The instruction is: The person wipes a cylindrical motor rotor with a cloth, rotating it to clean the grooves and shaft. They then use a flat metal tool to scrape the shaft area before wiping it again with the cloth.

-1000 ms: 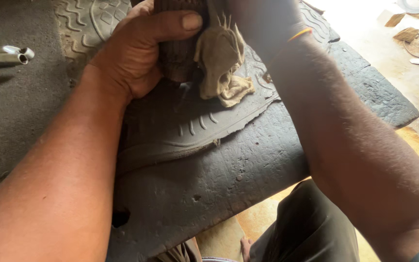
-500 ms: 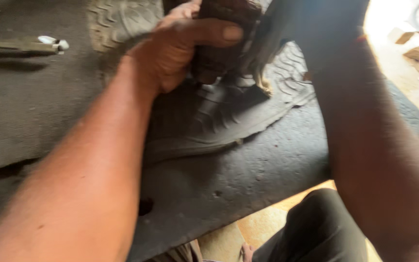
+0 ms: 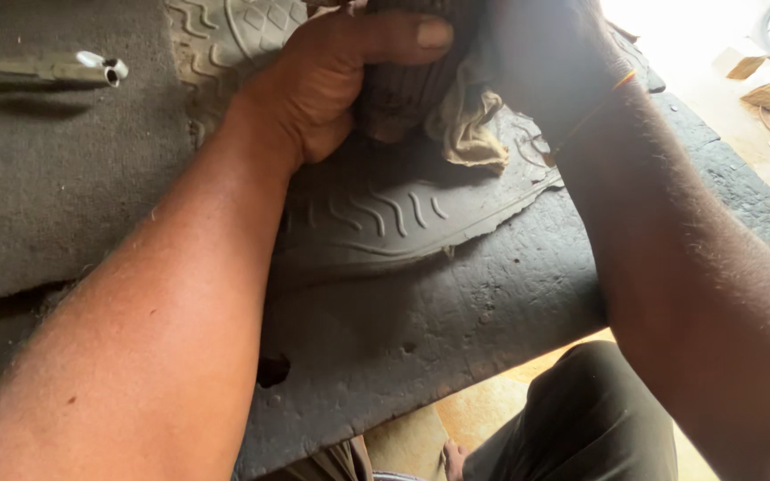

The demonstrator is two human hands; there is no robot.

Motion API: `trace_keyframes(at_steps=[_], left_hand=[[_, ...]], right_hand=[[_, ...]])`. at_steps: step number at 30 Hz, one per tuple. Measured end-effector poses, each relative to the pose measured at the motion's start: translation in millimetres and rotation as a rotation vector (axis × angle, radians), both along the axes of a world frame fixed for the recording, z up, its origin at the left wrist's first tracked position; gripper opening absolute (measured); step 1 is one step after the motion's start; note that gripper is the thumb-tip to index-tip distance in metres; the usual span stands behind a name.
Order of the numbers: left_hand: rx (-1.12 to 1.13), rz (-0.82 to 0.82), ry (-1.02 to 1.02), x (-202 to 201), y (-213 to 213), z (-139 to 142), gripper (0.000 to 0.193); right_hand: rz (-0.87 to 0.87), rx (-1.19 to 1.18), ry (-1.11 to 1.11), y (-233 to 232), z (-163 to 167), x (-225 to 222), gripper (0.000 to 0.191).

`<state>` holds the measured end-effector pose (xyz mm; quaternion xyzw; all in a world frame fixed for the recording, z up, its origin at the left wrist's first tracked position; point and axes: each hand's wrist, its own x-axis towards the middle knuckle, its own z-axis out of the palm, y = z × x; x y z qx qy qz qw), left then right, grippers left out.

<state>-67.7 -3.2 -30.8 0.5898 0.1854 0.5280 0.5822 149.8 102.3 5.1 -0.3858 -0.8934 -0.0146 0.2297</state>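
Dark ribbed shoe piece [image 3: 403,93] clamped inside left hand [image 3: 331,85] grip, right hand [image 3: 545,62] grip unclear.

The rubber sole sheet [image 3: 376,214] at twelve o'clock looks matt dark grey, moulded with wavy tread ridges. Beneath it, the rubber mat [image 3: 456,312] is rough and pitted. The cloth rag [image 3: 470,134] appears soft, tan, frayed. At ten o'clock, the metal tool [image 3: 42,69] shines dully.

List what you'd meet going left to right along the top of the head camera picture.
Metal tube → left hand → dark ribbed object it grips → tan rag → right hand → scraps on the floor.
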Motion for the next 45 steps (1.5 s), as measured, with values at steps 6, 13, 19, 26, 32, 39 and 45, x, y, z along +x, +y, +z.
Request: trace_keyframes(at_steps=[6,13,19,26,32,39,45], left_hand=[[0.048,0.205,0.101,7,0,0,0.057],[0.049,0.166,0.063,10,5,-3,0.058],[-0.037,0.145,-0.003,5,6,-6,0.051],[-0.021,0.131,-0.086,3,5,-4,0.056],[-0.047,0.191,-0.047,4,6,-3,0.060],[-0.058,0.153,-0.019,2,7,-10,0.070],[-0.092,0.231,-0.068,3,12,-8,0.069]], right_hand=[[0.001,-0.008,0.005,-4,6,3,0.020],[-0.005,0.002,-0.010,-5,7,1,0.020],[0.009,-0.015,0.006,0,9,7,0.021],[0.125,-0.094,0.139,-1,19,7,0.021],[0.112,-0.040,0.103,5,0,-11,0.022],[0.045,0.064,-0.032,1,-3,-14,0.022],[0.016,0.121,-0.104,-3,0,-17,0.023]])
